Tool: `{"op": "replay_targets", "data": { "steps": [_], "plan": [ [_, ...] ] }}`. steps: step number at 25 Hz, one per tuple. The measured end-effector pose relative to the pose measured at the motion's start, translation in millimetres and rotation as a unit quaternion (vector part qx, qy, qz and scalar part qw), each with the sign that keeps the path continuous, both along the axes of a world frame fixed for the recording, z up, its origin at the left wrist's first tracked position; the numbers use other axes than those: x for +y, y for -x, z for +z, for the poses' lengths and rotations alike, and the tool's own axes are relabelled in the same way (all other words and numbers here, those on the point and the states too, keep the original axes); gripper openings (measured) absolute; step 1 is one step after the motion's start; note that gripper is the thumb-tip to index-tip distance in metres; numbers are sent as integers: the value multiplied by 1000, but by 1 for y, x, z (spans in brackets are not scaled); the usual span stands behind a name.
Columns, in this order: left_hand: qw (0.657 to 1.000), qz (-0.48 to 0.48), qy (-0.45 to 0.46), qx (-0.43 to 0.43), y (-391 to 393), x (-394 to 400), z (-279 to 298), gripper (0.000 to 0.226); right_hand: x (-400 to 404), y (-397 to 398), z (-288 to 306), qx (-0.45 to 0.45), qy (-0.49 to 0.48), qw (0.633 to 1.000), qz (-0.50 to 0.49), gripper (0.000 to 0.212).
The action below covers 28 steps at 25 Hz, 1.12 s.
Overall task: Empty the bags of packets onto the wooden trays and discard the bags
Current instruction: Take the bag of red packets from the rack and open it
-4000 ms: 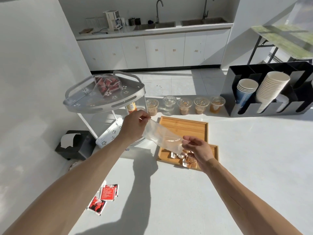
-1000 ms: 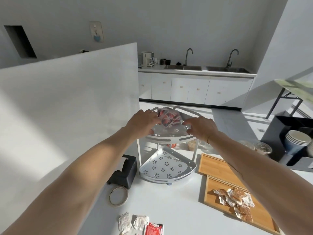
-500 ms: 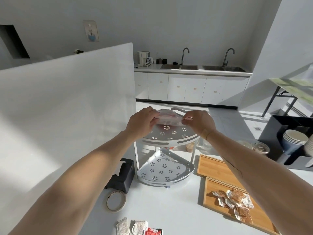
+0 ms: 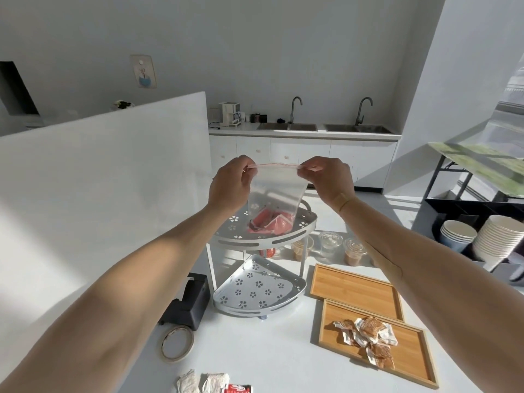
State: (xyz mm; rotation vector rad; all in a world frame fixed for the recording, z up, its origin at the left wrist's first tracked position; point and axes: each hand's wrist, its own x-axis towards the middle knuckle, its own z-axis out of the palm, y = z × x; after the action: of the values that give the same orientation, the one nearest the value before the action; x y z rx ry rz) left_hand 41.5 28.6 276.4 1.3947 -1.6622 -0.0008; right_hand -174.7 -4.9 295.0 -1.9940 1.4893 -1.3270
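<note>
A clear zip bag [image 4: 276, 191] with red packets [image 4: 270, 224] in its bottom hangs upright above the white rack's top shelf [image 4: 243, 241]. My left hand [image 4: 231, 184] pinches the left end of the bag's zip strip and my right hand [image 4: 326, 177] pinches the right end. Two wooden trays lie on the white table to the right: the far tray [image 4: 354, 290] is bare, the near tray [image 4: 411, 361] holds a heap of brown-and-white packets [image 4: 367, 337].
A black tape dispenser [image 4: 188, 304] and a tape ring [image 4: 177, 346] lie left of the rack. Loose packets [image 4: 215, 384] sit at the front edge. Lidded cups [image 4: 329, 246] stand behind the trays, stacked paper cups [image 4: 499, 239] in a black holder at right.
Both hands lifted the bag of red packets off the rack's top shelf and now hold it up by its zip strip. Four seconds ago they held an emptied bag over the near tray.
</note>
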Motion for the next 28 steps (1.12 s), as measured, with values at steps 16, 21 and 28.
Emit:
{"op": "replay_targets", "data": {
  "steps": [16,21,28],
  "plan": [
    [953,-157,-158,205,213,96,-82,6,128,237,-82,-53,-97,991,81,13],
    [938,-141,-238,207,260,144,-168,14,181,285,-162,-54,-159,984,65,7],
    [915,-135,-331,185,280,192,-243,13,233,311,-245,-31,-224,974,34,19]
  ]
}}
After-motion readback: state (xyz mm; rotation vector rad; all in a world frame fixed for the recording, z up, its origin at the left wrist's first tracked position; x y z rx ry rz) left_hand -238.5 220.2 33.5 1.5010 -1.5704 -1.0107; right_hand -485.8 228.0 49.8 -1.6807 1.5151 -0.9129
